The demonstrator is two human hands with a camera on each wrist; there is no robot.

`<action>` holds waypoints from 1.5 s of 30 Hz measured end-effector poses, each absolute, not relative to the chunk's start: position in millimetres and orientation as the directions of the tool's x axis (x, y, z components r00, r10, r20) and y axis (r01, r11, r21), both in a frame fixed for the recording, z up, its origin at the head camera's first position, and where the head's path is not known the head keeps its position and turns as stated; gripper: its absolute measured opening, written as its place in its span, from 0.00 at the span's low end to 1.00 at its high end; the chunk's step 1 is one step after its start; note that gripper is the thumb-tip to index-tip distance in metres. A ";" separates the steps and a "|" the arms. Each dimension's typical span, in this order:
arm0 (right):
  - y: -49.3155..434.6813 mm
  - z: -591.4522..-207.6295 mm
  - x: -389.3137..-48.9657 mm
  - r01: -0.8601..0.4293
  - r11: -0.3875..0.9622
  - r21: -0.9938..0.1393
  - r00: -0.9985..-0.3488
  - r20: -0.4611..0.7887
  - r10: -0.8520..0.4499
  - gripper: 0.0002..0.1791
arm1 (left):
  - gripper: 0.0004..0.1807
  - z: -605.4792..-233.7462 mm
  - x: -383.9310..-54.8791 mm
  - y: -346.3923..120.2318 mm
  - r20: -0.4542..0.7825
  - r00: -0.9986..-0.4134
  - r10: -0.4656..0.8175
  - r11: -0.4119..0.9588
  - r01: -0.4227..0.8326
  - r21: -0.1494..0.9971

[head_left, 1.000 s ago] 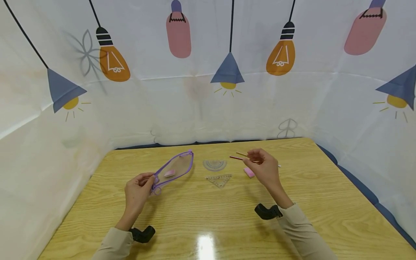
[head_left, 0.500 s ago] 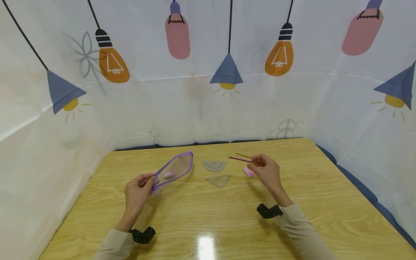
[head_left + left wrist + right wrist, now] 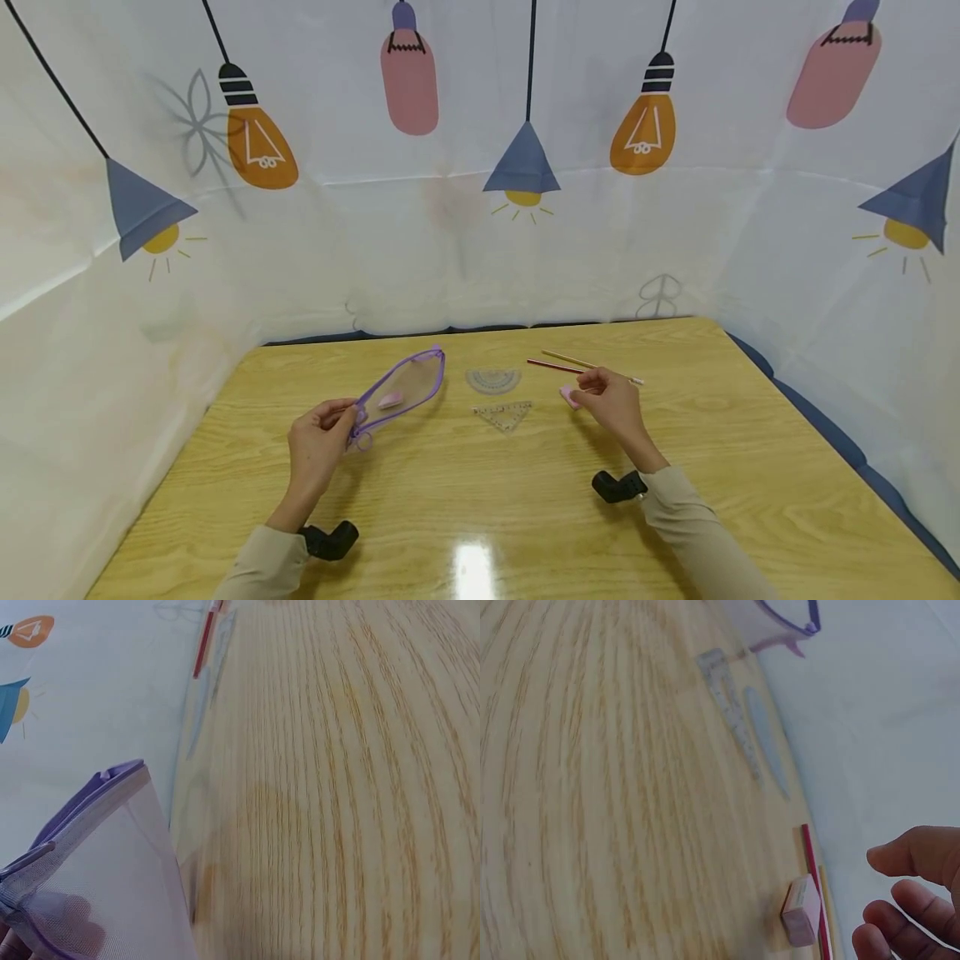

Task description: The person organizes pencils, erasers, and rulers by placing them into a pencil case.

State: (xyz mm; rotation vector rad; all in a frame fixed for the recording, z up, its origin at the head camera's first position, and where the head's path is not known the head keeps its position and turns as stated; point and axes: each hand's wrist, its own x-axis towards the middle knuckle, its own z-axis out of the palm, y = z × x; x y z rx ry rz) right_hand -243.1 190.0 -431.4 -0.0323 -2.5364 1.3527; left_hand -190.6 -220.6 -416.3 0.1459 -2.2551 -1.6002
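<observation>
My left hand [image 3: 318, 446] pinches the near end of a mesh pouch [image 3: 411, 385] with purple edging, held up over the left part of the table. Its purple rim stands apart, and a pink piece [image 3: 391, 401] shows in it. In the left wrist view the see-through mesh [image 3: 112, 877] fills the lower left. My right hand [image 3: 613, 407] hovers at a pink eraser [image 3: 566, 394], thumb and fingers apart. The right wrist view shows the eraser [image 3: 801, 913] lying on the wood, with the thumb [image 3: 911, 855] off to its right.
Behind the right hand lie a red pencil [image 3: 553, 365] and a gold pencil [image 3: 567, 359]. A clear protractor [image 3: 492, 382] and a clear set square [image 3: 503, 415] lie mid-table. A printed white curtain [image 3: 360, 250] surrounds the far edge of the wooden table [image 3: 420, 517].
My right hand has come down from above the pencils to the pink eraser, uncovering more of the pencils. The left hand and the pouch stay in place.
</observation>
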 end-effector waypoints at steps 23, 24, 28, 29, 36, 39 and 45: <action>194.6 -446.5 -253.9 -0.107 0.651 -0.751 -0.973 0.214 0.087 0.15 | 0.09 -417.0 -191.2 -221.8 0.229 -0.931 -0.284 0.349 0.122 0.929; 194.6 -447.3 -254.7 -0.107 0.655 -0.748 -0.973 0.215 0.087 0.15 | 0.09 -417.0 -191.3 -221.9 0.230 -0.931 -0.283 0.350 0.123 0.929; 194.5 -449.9 -257.1 -0.112 0.673 -0.731 -0.972 0.223 0.080 0.16 | 0.09 -417.3 -191.6 -222.3 0.232 -0.930 -0.284 0.351 0.124 0.928; 194.4 -450.3 -257.3 -0.113 0.678 -0.727 -0.971 0.225 0.080 0.16 | 0.09 -417.4 -191.7 -222.4 0.232 -0.930 -0.285 0.349 0.125 0.929; 194.9 -450.8 -257.7 -0.129 0.695 -0.708 -0.967 0.244 0.069 0.14 | 0.09 -418.3 -192.1 -222.5 0.234 -0.928 -0.289 0.354 0.124 0.927; 195.3 -450.2 -257.2 -0.134 0.693 -0.709 -0.966 0.249 0.068 0.12 | 0.09 -418.6 -192.1 -222.5 0.236 -0.928 -0.287 0.360 0.124 0.925; 196.5 -450.0 -256.4 -0.119 0.681 -0.723 -0.969 0.235 0.080 0.09 | 0.09 -419.0 -193.1 -222.0 0.240 -0.927 -0.288 0.362 0.127 0.923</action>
